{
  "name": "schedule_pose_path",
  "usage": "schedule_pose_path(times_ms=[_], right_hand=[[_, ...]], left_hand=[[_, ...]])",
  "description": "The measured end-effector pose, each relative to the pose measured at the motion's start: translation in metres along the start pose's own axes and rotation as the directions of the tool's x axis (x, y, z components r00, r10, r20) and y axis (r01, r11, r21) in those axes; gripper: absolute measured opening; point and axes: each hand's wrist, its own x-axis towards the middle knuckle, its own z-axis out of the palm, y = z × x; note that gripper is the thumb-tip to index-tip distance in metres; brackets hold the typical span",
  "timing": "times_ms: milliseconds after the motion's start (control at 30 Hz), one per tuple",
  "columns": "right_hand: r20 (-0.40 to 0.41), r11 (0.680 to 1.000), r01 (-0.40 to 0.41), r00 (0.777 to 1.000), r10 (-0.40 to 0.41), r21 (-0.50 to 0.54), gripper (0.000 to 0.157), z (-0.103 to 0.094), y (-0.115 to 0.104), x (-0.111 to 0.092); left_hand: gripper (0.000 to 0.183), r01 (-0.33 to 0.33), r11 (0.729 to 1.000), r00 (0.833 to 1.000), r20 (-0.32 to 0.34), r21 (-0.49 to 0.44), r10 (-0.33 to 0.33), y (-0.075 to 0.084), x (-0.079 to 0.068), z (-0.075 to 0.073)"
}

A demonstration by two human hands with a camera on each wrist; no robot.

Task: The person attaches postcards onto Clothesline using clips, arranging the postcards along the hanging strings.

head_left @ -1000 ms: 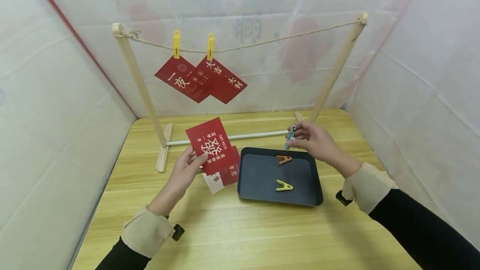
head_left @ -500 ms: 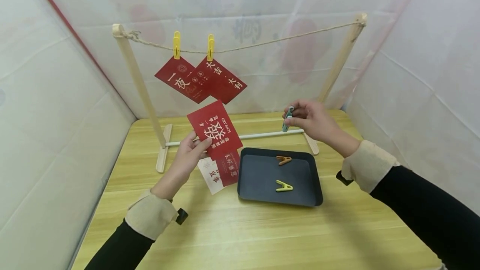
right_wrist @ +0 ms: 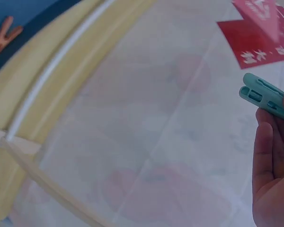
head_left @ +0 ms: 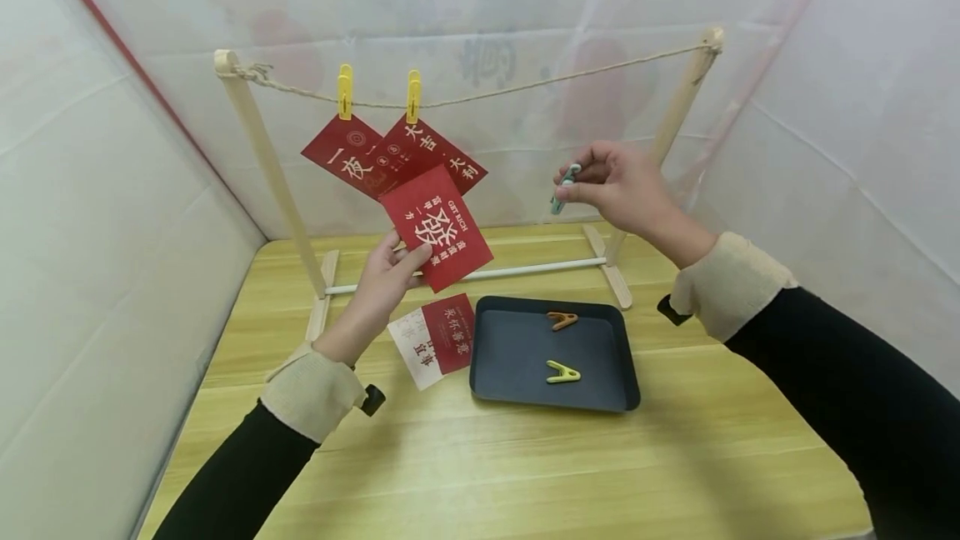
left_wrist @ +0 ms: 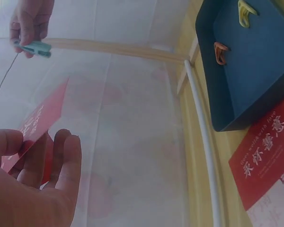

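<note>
My left hand (head_left: pixel 382 294) pinches a red card (head_left: pixel 442 227) with white characters by its lower left edge, thumb on the printed face. In the head view the card overlaps the lower part of two red cards (head_left: pixel 341 152) hanging from a twine line (head_left: pixel 517 92) by yellow clothespins (head_left: pixel 413 97). Off to the right, my right hand (head_left: pixel 626 194) pinches a teal clothespin (head_left: pixel 565 190) between thumb and fingers, held up below the line. The right wrist view shows this teal clothespin (right_wrist: pixel 265 97) with its tip pointing away from the fingers.
A dark tray (head_left: pixel 480 357) on the wooden table holds an orange clothespin (head_left: pixel 562 321) and a yellow clothespin (head_left: pixel 562 372). Left of it lies a red-and-white card (head_left: pixel 435 340). Wooden posts (head_left: pixel 262 157) carry the twine, with a white rod (head_left: pixel 517 271) joining their feet.
Both hands have risen: the left lifts its red card toward the hanging cards, and the right brings the teal clothespin up from above the tray. The card on the table is now fully uncovered.
</note>
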Motion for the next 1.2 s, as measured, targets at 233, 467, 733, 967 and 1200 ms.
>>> schedule_pose_path(times_ms=[233,467,733,967,1200], right_hand=[[-0.073,0.997,0.045,0.996,-0.049,-0.059,0.024,-0.005,-0.023,0.025],[-0.110,0.989,0.106,0.987,-0.117,-0.098,0.021,-0.007,-0.045,0.050],[-0.109,0.988,0.058,0.991,-0.074,-0.146,0.025,-0.010,-0.060,0.072],[-0.103,0.991,0.042,0.993,-0.056,-0.129,0.024,-0.009,-0.068,0.084],[-0.117,0.999,0.034,0.992,-0.036,-0.022,0.023,-0.007,-0.080,0.094]], left_hand=[[0.048,-0.015,1.000,1.000,-0.006,-0.017,0.015,0.009,0.012,0.007],[0.044,-0.042,0.999,0.999,-0.002,-0.035,0.042,0.013,0.022,0.014],[0.040,-0.053,0.996,0.999,-0.008,-0.073,0.053,0.018,0.033,0.023],[0.036,-0.040,0.996,0.999,-0.023,-0.074,0.039,0.023,0.044,0.029],[0.039,-0.039,0.994,0.999,-0.023,-0.099,0.036,0.025,0.051,0.035]])
